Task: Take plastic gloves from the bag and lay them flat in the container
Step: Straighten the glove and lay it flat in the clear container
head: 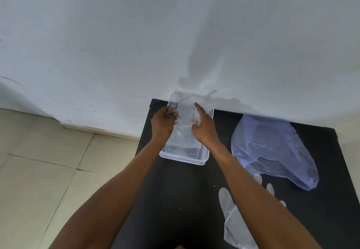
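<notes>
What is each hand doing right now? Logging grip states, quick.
Left hand: closed on the clear glove over the container.
Right hand: pinching the same glove, index finger extended.

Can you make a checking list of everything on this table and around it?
Surface: black table, set against the wall.
Job's things: clear container at the back; a glove held over it; bluish bag to its right; another glove lying near the front.
Clutter: nothing seen.
Hands: left hand and right hand both grip the glove over the container.
Cables: nothing seen.
Surroundings: white wall, tiled floor on the left.
</notes>
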